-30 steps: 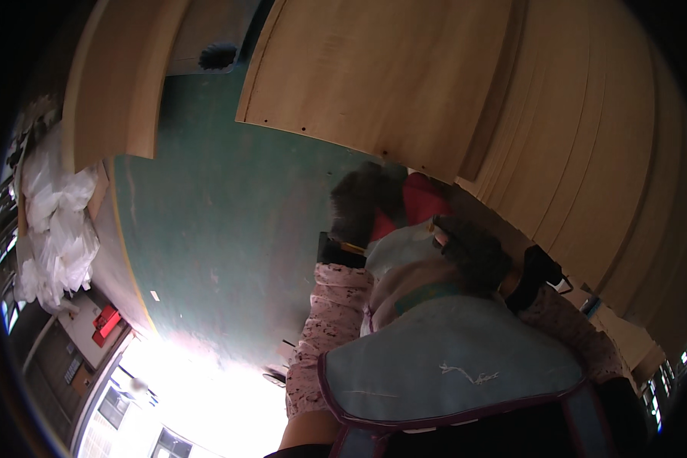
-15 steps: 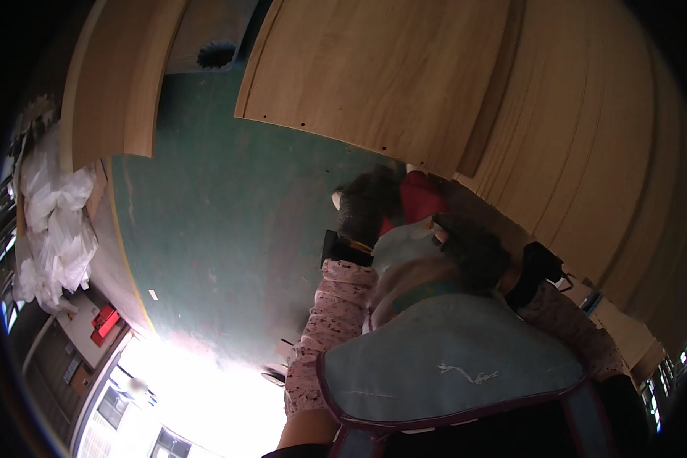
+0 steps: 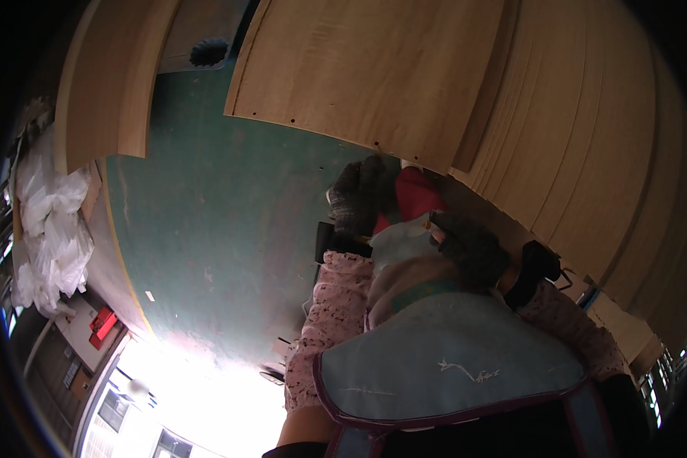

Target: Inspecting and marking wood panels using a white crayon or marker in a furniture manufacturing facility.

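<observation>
My left hand (image 3: 356, 191), in a dark knitted glove, is just short of the near edge of a wooden panel (image 3: 366, 69) that has small dark holes along that edge. Its fingers are bent together; whatever they hold, if anything, is hidden. Against the front of my grey-blue apron (image 3: 450, 351) rests my right hand (image 3: 472, 248), gloved too, with its fingers curled. A small pale bit shows at its fingertips, too small to name. Red cloth (image 3: 418, 191) lies between the hands. Speckled pink sleeves (image 3: 334, 305) cover both forearms.
Stacked wooden boards (image 3: 580, 137) rise on the right. A curved wooden piece (image 3: 114, 84) stands at the far left on the green work surface (image 3: 229, 206). Clear plastic bags (image 3: 53, 229) hang beyond its left edge, with a red box (image 3: 102, 327) below.
My left hand, blurred before, is sharper and a little farther forward, nearer the panel edge. The right hand has barely moved. The whole scene shifts slightly left.
</observation>
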`<state>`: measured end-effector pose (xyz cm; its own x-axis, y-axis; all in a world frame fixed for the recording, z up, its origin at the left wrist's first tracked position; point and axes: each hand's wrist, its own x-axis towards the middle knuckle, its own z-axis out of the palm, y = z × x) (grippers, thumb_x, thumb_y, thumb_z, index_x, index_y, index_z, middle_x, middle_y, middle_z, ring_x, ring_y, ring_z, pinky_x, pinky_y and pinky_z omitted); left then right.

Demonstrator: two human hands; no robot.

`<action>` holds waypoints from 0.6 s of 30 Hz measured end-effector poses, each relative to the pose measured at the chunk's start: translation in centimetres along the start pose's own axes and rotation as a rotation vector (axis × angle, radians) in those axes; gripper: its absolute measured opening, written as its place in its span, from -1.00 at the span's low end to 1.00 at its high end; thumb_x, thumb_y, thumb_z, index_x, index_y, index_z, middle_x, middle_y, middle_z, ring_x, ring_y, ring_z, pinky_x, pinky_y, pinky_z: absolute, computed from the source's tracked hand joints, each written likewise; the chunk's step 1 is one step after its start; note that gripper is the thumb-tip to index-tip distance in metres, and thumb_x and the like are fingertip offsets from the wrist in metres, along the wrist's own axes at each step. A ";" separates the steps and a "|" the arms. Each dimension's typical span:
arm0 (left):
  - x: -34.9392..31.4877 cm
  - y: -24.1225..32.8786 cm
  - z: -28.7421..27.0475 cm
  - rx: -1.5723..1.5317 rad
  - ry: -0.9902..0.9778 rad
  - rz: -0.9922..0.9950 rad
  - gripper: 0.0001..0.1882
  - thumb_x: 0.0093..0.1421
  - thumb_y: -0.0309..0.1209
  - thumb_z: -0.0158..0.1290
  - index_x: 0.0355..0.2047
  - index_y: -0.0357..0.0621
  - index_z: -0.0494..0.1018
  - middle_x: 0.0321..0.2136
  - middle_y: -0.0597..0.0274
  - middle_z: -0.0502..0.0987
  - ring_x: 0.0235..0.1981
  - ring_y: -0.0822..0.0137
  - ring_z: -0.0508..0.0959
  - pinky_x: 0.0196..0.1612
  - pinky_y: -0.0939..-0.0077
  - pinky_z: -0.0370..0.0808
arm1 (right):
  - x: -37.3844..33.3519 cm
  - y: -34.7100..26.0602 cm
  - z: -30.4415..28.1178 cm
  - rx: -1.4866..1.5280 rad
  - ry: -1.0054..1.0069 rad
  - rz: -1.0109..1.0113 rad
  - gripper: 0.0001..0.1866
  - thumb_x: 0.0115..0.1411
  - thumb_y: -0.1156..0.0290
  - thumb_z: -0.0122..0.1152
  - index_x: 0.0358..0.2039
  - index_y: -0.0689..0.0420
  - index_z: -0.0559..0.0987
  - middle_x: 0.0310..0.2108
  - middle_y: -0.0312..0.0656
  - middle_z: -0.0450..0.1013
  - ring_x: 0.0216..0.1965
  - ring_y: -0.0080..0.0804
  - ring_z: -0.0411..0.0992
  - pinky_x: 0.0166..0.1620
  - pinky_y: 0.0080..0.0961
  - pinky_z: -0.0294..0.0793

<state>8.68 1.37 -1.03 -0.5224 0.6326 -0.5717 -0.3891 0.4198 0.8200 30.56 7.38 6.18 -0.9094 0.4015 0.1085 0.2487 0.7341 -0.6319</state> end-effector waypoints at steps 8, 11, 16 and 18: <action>-0.1 -3.0 -3.0 0.520 0.018 0.259 -0.75 0.32 -0.29 -0.02 -0.22 -0.20 0.54 -0.38 0.18 0.56 -0.35 0.37 0.51 -0.21 0.46 0.44 | -0.3 -0.3 -0.5 0.264 -0.074 0.369 -0.67 0.23 0.41 0.14 -0.01 0.23 0.51 -0.12 -0.07 0.52 -0.11 -0.17 0.50 -0.08 -0.33 0.52; -1.3 -2.1 -2.7 0.282 0.042 0.100 -0.75 0.31 -0.31 -0.03 -0.16 -0.19 0.53 -0.37 0.13 0.55 -0.35 0.28 0.54 -0.20 0.40 0.45 | -0.4 -0.4 -0.6 0.383 -0.141 0.454 -0.65 0.25 0.39 0.11 0.03 0.22 0.49 -0.10 -0.11 0.51 -0.10 -0.21 0.50 -0.04 -0.35 0.49; -1.2 1.2 -0.8 -0.135 -0.026 0.073 -0.74 0.32 -0.32 0.00 -0.21 -0.29 0.52 -0.34 0.23 0.60 -0.33 0.49 0.51 -0.24 0.57 0.44 | 0.2 0.0 -0.3 0.157 -0.075 0.167 -0.65 0.27 0.36 0.10 0.04 0.22 0.48 -0.07 -0.07 0.49 -0.10 -0.15 0.49 -0.06 -0.32 0.50; -0.4 1.0 -0.1 -0.115 -0.011 -0.024 -0.73 0.33 -0.31 0.00 -0.19 -0.31 0.51 -0.33 0.22 0.60 -0.30 0.47 0.53 -0.21 0.56 0.44 | 0.3 0.0 -0.3 0.040 -0.064 0.041 -0.65 0.28 0.35 0.10 0.03 0.22 0.49 -0.07 -0.05 0.49 -0.10 -0.14 0.49 -0.07 -0.30 0.51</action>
<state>8.37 1.46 0.01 -0.5034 0.6308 -0.5906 -0.4863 0.3581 0.7970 30.37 7.61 6.43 -0.9186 0.3938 0.0331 0.2738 0.6946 -0.6652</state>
